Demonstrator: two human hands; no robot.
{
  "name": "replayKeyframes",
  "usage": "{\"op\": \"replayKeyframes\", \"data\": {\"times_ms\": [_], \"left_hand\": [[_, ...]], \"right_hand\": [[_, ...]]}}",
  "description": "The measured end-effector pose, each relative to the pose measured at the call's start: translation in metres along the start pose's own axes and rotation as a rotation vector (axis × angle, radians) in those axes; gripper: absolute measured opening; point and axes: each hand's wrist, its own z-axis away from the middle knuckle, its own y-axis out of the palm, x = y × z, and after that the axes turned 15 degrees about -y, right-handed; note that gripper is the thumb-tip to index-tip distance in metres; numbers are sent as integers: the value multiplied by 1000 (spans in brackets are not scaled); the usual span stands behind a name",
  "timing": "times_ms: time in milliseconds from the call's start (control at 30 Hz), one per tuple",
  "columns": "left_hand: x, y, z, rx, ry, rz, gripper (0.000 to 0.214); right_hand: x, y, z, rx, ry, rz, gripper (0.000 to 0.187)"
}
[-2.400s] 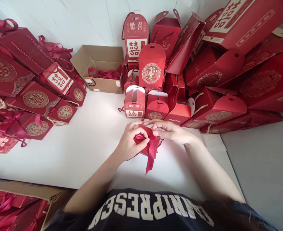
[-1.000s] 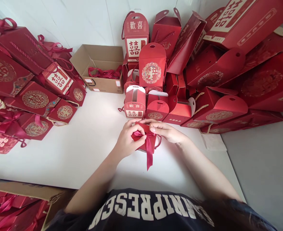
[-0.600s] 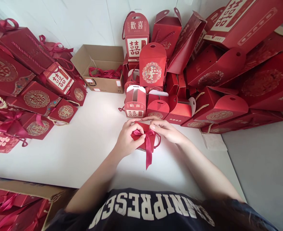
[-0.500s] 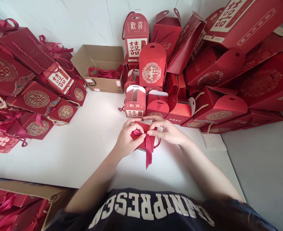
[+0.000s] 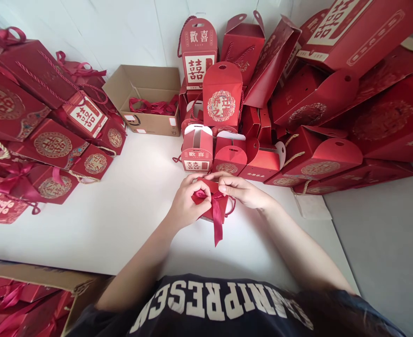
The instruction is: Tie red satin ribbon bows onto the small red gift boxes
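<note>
A small red gift box lies on the white table between my hands, and a twisted red cord sticks out at its right side. Across its top runs a dark red satin ribbon, looped near the middle, with one tail hanging down toward me. My left hand pinches the ribbon between thumb and index finger at the left of the loop. On the right, my right hand has thumb and fingers closed on the ribbon at the box's upper right. The fingers partly cover the box.
An open cardboard box with loose red ribbons stands at the back. Red gift boxes are stacked at the left. More red boxes crowd the back and right. A carton of ribboned boxes sits at the lower left.
My right thumb and fingers have shifted slightly right and up, away from the ribbon's middle. The hanging ribbon tail has swung a little right. My left hand has barely moved.
</note>
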Motion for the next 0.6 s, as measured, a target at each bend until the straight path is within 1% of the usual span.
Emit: {"op": "replayKeyframes", "data": {"times_ms": [100, 167, 233, 300, 367, 433, 500, 600], "left_hand": [[0, 1, 1, -1, -8, 4, 11], [0, -1, 1, -2, -10, 9, 10], [3, -5, 1, 15, -10, 29, 9], [6, -13, 0, 78, 9, 87, 14], [11, -23, -2, 177, 39, 164, 26], [14, -32, -3, 234, 55, 188, 33], [15, -37, -3, 215, 49, 139, 31], [14, -38, -3, 165, 45, 53, 19]], "right_hand": [[-4, 2, 0, -42, 10, -108, 33], [-4, 4, 0, -59, 11, -124, 33], [-1, 3, -1, -78, 12, -66, 33], [4, 1, -1, -82, 7, 23, 35], [9, -2, -1, -61, -5, 79, 37], [13, -6, 0, -21, -15, 88, 38], [15, -9, 1, 27, -15, 92, 32], [15, -11, 2, 92, -17, 120, 20]]}}
